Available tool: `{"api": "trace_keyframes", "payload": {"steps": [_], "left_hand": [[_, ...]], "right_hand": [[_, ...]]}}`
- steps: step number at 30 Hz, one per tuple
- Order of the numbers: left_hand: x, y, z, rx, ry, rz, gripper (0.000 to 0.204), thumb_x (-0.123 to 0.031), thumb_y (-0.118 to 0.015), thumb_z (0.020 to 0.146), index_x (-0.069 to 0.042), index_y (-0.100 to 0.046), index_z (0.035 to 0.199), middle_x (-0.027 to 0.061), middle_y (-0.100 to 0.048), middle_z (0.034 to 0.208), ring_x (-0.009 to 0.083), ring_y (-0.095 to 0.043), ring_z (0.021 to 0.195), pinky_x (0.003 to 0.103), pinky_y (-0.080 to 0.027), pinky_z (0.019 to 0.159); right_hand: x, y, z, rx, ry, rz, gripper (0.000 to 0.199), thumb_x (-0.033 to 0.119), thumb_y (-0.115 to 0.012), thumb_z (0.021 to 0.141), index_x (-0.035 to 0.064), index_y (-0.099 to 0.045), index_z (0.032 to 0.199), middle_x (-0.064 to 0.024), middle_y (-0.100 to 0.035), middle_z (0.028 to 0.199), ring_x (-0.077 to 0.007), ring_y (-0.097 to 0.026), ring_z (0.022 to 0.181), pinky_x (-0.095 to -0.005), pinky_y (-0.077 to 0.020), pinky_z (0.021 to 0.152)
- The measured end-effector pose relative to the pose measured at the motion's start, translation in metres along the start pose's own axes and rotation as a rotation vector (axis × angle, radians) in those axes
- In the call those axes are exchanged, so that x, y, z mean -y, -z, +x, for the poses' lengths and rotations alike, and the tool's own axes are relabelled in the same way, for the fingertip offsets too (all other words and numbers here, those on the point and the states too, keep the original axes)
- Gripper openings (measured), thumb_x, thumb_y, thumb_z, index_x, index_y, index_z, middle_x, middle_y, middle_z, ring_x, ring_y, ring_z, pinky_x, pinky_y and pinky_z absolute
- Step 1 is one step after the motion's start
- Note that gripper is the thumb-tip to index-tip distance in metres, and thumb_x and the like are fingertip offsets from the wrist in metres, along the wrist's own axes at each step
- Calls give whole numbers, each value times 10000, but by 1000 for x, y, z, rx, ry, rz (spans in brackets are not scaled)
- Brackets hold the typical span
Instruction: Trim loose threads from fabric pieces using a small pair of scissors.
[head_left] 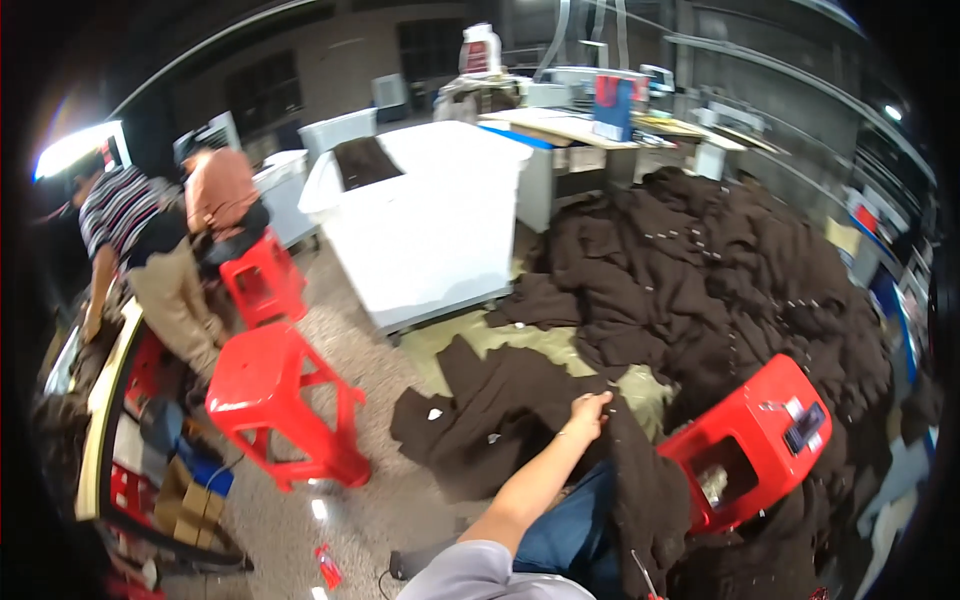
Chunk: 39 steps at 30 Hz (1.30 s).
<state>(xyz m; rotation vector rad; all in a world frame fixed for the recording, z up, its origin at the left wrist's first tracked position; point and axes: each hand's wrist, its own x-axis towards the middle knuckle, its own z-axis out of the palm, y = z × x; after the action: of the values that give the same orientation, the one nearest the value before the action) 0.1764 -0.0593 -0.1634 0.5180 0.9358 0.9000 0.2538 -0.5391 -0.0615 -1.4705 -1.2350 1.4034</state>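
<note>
My left hand (590,413) reaches forward, its fingers pinched on the edge of a dark brown knit garment (500,400). This garment spreads to the left of the hand, with small white tags on it. More brown knit fabric (640,470) hangs down over my lap from beside the hand. My right hand does not show. At the bottom edge a thin metal tool (643,570) with a bit of red at its end points upward; its kind is hard to make out.
A big heap of brown knitwear (720,260) fills the right. A red stool (745,440) carrying a small dark device (803,428) leans close by. Another red stool (270,380) stands left, before a large white bin (430,220). Two people (140,215) work at far left.
</note>
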Motion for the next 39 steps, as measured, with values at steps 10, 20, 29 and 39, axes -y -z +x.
{"api": "trace_keyframes", "payload": {"steps": [10,20,29,39], "left_hand": [[61,41,-45,220,383,132,193,-218,-754,850,-64,-663,921,47,-690,884,195,-651,775,334,-502,644],[-28,-60,-43,421,-201,539,206,-247,-676,859,-100,-546,794,22,-423,590,157,-311,407,362,-275,359],[46,65,5,545,68,86,225,57,-587,889,15,-570,1109,63,-623,1043,136,-585,953,269,-446,932],[22,67,-48,518,112,-44,346,112,-525,891,20,-545,1225,120,-627,1203,228,-614,1101,335,-496,975]], "right_hand": [[-22,-44,-27,-51,-305,203,355,136,-740,830,77,-625,1161,-32,-651,1056,-118,-579,1012,-275,-451,913],[40,-48,-33,-242,-107,36,301,133,-754,825,54,-644,1093,-21,-637,984,-95,-572,904,-266,-459,844],[29,-65,19,-473,-335,-272,675,288,-738,845,167,-432,1434,-157,-597,1288,-371,-622,1095,-374,-498,933],[35,-19,136,-536,-157,-542,516,368,-693,873,128,-529,1299,-201,-542,1039,-416,-610,903,-459,-506,768]]}}
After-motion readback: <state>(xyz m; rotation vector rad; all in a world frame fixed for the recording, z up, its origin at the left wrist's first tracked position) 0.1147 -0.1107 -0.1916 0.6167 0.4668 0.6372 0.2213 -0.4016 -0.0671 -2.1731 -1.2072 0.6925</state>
